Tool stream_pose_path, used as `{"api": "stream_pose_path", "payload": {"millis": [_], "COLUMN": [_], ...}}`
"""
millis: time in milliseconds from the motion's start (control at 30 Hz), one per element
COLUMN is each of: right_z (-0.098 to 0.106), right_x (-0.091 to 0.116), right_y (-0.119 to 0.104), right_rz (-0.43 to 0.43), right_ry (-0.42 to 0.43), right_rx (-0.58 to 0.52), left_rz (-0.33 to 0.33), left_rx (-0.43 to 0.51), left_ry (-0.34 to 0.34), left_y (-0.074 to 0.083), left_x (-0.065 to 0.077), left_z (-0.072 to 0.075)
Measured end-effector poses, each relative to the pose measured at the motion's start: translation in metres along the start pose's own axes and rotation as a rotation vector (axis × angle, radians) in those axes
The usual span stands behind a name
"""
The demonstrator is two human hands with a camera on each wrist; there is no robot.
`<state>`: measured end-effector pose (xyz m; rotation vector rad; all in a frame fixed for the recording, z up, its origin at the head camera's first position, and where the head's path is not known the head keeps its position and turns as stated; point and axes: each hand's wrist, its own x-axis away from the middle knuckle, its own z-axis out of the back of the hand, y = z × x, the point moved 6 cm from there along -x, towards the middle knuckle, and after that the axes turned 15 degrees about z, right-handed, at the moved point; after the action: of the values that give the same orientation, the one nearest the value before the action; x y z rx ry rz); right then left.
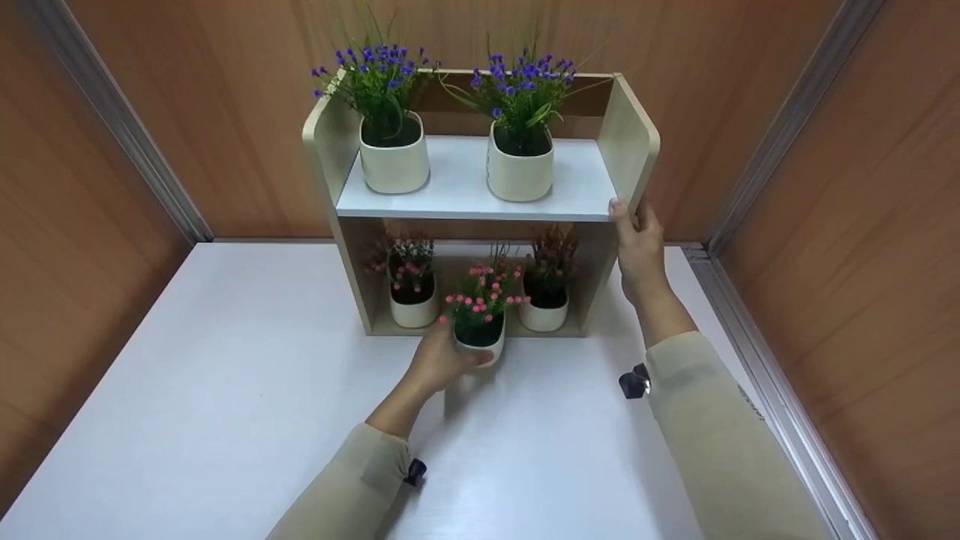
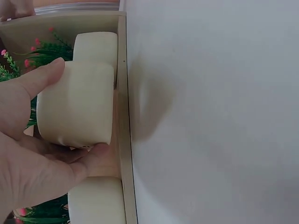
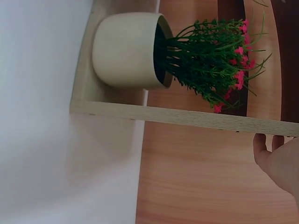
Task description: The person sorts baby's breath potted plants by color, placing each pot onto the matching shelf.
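My left hand [image 1: 444, 358] grips a cream pot of pink flowers [image 1: 484, 330], thumb on one side and fingers on the other. In the head view this potted plant is at the front of the lower compartment, between two other potted plants. The left wrist view has the gripped pot [image 2: 77, 100] just above the shelf floor; whether it touches is unclear. At the outer right side of the small two-tier wooden shelf [image 1: 637, 142], my right hand [image 1: 639, 244] holds the side panel, thumb at its front edge. Part of that hand [image 3: 282, 163] is beyond the right wrist frame.
Two pots of purple flowers, a left one [image 1: 395, 161] and a right one [image 1: 520, 169], stand on the upper tier. Below, a left pot [image 1: 414, 309] and a right pot [image 1: 544, 315] hold pink flowers. A white table [image 1: 225, 390] bears the shelf; wood-grain walls [image 1: 847, 187] surround it.
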<state>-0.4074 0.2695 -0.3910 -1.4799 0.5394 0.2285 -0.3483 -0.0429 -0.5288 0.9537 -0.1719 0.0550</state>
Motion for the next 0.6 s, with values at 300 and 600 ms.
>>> {"api": "stream_pose_path", "payload": {"millis": [300, 600], "right_z": [0.002, 0.000], "right_x": [0.000, 0.000], "right_y": [0.000, 0.003], "right_rz": [-0.006, -0.007], "right_ry": [0.004, 0.015], "right_rx": [-0.009, -0.008], "left_rz": [-0.016, 0.056], "left_rx": [-0.007, 0.025], "left_ry": [0.039, 0.045], "left_y": [0.005, 0.004], "left_x": [-0.022, -0.039], "left_z": [-0.013, -0.020]}}
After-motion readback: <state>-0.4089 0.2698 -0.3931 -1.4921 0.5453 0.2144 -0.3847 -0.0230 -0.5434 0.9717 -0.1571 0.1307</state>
